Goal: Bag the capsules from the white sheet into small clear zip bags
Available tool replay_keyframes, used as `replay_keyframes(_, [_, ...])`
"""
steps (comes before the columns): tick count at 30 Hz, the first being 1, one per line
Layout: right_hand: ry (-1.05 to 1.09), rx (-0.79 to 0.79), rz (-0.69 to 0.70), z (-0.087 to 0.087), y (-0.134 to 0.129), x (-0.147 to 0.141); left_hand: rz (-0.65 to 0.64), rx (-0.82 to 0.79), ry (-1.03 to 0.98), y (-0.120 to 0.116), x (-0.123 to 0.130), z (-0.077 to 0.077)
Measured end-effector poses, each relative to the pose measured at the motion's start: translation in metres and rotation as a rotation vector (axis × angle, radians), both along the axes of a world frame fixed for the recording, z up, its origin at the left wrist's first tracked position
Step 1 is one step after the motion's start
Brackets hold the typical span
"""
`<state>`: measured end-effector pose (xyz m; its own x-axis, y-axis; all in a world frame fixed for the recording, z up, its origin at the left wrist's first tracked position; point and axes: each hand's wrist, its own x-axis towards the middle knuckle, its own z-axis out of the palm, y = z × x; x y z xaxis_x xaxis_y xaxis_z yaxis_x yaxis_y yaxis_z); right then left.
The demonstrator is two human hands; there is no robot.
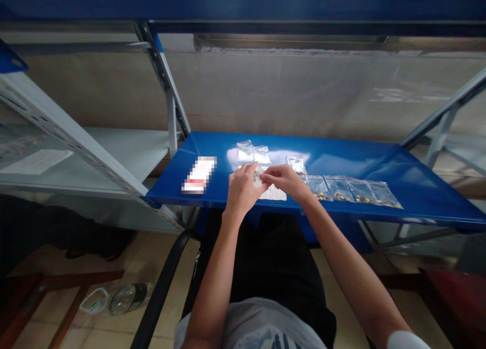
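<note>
Over the front part of the blue shelf [341, 159], my left hand [243, 187] grips a small clear plastic bag [258, 175] with closed fingers. My right hand [284, 179] pinches the same bag from the right. What is inside it is too small to make out. Beneath my hands lies a white paper [274, 192]. Behind them are two small clear bags [245, 151] [261, 154]. Another bag [296, 164] lies just behind my right hand. To the right, several bags [339, 188] with small yellow and dark pieces lie in a row.
A blurred-out white and red item [199, 175] lies on the shelf's left end. Grey metal posts [170, 85] stand at the sides, and a blue upper shelf [243, 4] hangs above. A black armrest [163, 288] is at lower left, near a plastic bottle [128, 298] on the floor.
</note>
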<state>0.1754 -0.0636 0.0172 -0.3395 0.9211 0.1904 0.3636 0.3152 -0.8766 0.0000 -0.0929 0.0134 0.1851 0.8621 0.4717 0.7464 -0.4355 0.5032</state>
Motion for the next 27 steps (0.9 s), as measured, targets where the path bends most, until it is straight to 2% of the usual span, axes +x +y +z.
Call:
replay_keyframes(7, [0.008, -0.013, 0.013, -0.004, 0.002, 0.002, -0.042, -0.036, -0.073, 0.002, -0.001, -0.002])
replay_keyframes(10, [0.067, -0.070, 0.032, -0.007, 0.005, 0.002, -0.039, -0.045, -0.110, 0.003, -0.003, -0.003])
replay_keyframes(12, [0.064, -0.086, -0.036, -0.010, 0.010, 0.004, -0.022, -0.048, -0.124, 0.005, -0.007, -0.004])
replay_keyframes(14, [-0.065, 0.009, -0.187, -0.015, 0.018, 0.007, -0.016, -0.039, -0.136, 0.008, -0.014, -0.005])
replay_keyframes(17, [-0.385, 0.202, -0.374, -0.027, 0.029, 0.013, -0.016, 0.002, -0.166, 0.011, -0.024, -0.006])
replay_keyframes(21, [-0.643, 0.237, -0.389, -0.046, 0.036, 0.013, 0.011, 0.037, -0.190, 0.013, -0.034, -0.007])
replay_keyframes(27, [-0.791, 0.247, -0.379, -0.056, 0.036, 0.008, -0.008, 0.005, -0.213, 0.013, -0.035, -0.005])
